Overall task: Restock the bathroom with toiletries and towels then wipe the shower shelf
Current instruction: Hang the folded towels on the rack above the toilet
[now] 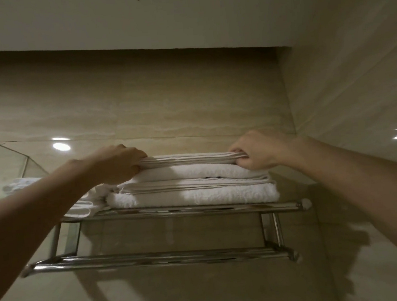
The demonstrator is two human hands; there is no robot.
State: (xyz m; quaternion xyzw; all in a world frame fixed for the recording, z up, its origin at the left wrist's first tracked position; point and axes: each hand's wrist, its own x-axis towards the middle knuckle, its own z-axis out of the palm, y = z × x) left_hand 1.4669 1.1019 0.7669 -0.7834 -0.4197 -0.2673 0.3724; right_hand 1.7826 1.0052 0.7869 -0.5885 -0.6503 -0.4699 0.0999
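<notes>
White towel [188, 159] (topmost), left hand [118, 164] gripping one end, right hand [258, 153] the other

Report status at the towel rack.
Left hand and right hand grip top towel by its ends. It lies on the stack on the rack. Nothing in the way.

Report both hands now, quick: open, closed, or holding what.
Left hand: closed, gripping the left end of the top folded towel on the stack.
Right hand: closed, gripping the right end of the same towel.
</notes>
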